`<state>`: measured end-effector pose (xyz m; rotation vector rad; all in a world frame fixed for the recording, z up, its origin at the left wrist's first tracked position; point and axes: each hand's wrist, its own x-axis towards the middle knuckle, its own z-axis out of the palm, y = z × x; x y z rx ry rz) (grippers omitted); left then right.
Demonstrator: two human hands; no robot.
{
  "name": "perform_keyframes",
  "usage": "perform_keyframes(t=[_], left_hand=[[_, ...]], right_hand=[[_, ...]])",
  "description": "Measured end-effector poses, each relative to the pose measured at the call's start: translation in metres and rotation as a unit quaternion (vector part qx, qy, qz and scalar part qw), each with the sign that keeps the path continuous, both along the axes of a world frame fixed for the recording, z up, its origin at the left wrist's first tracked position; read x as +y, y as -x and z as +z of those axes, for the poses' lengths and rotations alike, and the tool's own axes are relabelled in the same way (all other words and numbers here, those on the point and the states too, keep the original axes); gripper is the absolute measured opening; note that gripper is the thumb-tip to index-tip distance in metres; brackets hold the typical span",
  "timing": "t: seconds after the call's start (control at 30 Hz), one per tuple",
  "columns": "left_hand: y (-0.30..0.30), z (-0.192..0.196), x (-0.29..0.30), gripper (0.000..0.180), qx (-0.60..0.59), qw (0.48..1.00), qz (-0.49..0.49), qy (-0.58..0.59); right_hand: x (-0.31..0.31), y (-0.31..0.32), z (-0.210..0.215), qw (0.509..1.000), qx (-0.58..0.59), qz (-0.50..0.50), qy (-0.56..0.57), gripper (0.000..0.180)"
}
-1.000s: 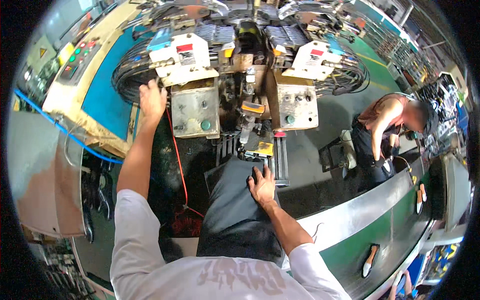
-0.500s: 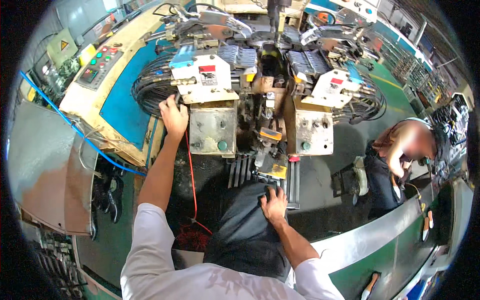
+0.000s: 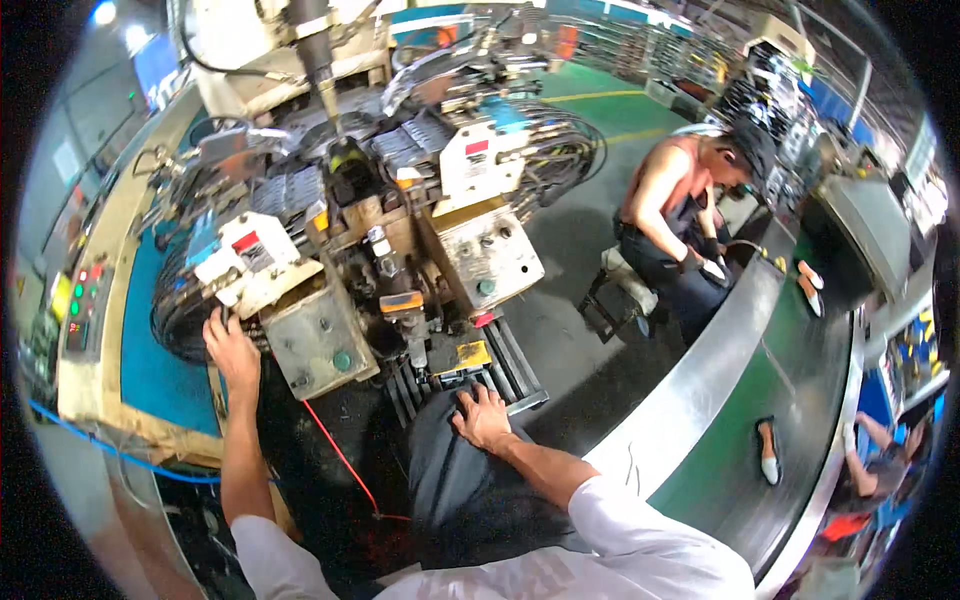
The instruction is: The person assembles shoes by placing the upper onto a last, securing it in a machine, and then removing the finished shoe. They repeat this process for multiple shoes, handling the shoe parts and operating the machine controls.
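Observation:
My left hand (image 3: 232, 358) reaches to the outer side of the left metal control box (image 3: 312, 338) of a machine, fingers apart, near a bundle of black hoses (image 3: 175, 310). Whether its fingertips touch the machine is hard to tell. Palm down, my right hand (image 3: 484, 418) lies with spread fingers on my knee in dark trousers (image 3: 450, 480), holding nothing. Between the left box and the right control box (image 3: 488, 256) stands the machine's central column, with an orange part (image 3: 403, 302). Below it, a yellow plate (image 3: 464, 357) sits beside dark metal rails (image 3: 518, 365).
A conveyor with a green belt (image 3: 690, 430) and metal edge (image 3: 650, 415) curves along my right, carrying a light-toed shoe (image 3: 768, 452) and a pair of shoes (image 3: 808, 285). A seated co-worker (image 3: 680, 200) holds a shoe beyond. A red cord (image 3: 340, 455) hangs at left.
My view has swung right, so the machine sits further left and tilted, and more conveyor shows. My left hand stays beside the left box, and my right hand stays on my knee.

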<state>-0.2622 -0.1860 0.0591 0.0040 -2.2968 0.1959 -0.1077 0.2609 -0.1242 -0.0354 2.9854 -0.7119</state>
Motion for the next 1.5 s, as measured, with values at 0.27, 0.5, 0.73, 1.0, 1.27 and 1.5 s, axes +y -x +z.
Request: perform_keyframes(t=[0.27, 0.5, 0.73, 1.0, 1.27, 1.5], left_hand=[[0.002, -0.002, 0.005, 0.021, 0.031, 0.996, -0.006, -0.083], [-0.002, 0.000, 0.011, 0.023, 0.016, 0.996, 0.027, -0.089], [-0.002, 0.003, 0.012, 0.022, 0.010, 0.996, 0.014, -0.088], [-0.003, 0.000, 0.008, 0.021, 0.024, 0.996, 0.006, -0.088], [0.009, -0.007, -0.003, 0.023, 0.036, 0.998, -0.002, -0.055], [0.019, -0.027, -0.032, 0.024, 0.012, 0.998, 0.068, -0.008]], right_hand=[[0.006, -0.016, 0.016, 1.000, -0.010, 0.008, 0.028, 0.058], [0.012, -0.021, 0.007, 1.000, 0.003, 0.008, 0.027, 0.059], [0.006, -0.024, -0.007, 0.999, -0.006, 0.000, 0.051, 0.060], [0.004, -0.025, -0.002, 0.999, -0.019, 0.018, 0.042, 0.060], [0.013, -0.026, -0.006, 0.997, -0.026, 0.011, 0.065, 0.058], [0.004, -0.025, -0.003, 0.997, -0.046, 0.023, 0.058, 0.056]])
